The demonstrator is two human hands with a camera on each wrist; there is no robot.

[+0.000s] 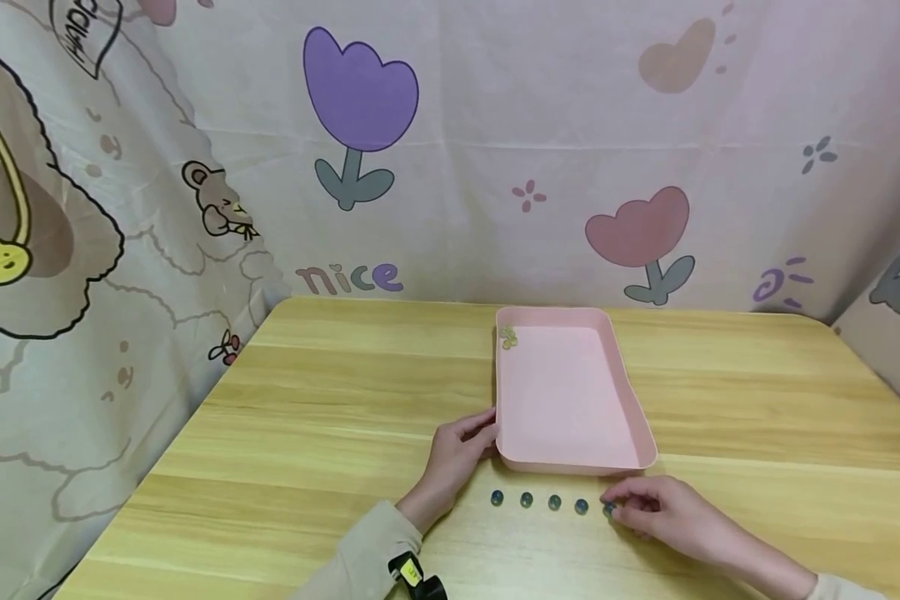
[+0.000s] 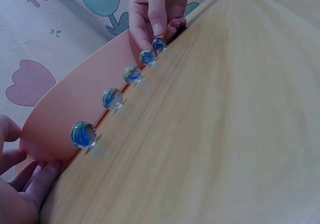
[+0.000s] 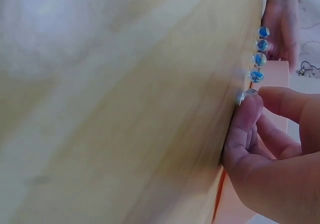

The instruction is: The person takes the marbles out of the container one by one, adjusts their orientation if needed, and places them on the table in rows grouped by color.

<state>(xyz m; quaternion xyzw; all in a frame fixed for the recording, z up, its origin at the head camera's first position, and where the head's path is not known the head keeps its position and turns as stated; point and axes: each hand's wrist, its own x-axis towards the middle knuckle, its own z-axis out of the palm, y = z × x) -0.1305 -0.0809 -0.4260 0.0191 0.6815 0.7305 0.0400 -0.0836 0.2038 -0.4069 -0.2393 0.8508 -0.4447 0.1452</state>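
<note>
Several clear glass marbles with blue swirls, such as this leftmost marble (image 1: pixel 497 497), lie in a row on the wooden table in front of a shallow pink tray (image 1: pixel 570 467). At the row's right end my right hand (image 1: pixel 663 510) pinches the last marble (image 1: pixel 609 509) between thumb and fingertip, partly hiding it. My left hand (image 1: pixel 453 462) is at the tray's left side, close to the front corner. Its fingertips touch the outer wall (image 2: pixel 75 108) in the left wrist view, and none reach inside the tray.
Inside the tray's far left corner is a small yellow-green flower-shaped piece (image 1: pixel 509 337). The wooden table (image 1: pixel 345 400) meets a patterned cloth (image 1: pixel 480 167) at the back and sides. A black device (image 1: pixel 417 577) is strapped at the left sleeve.
</note>
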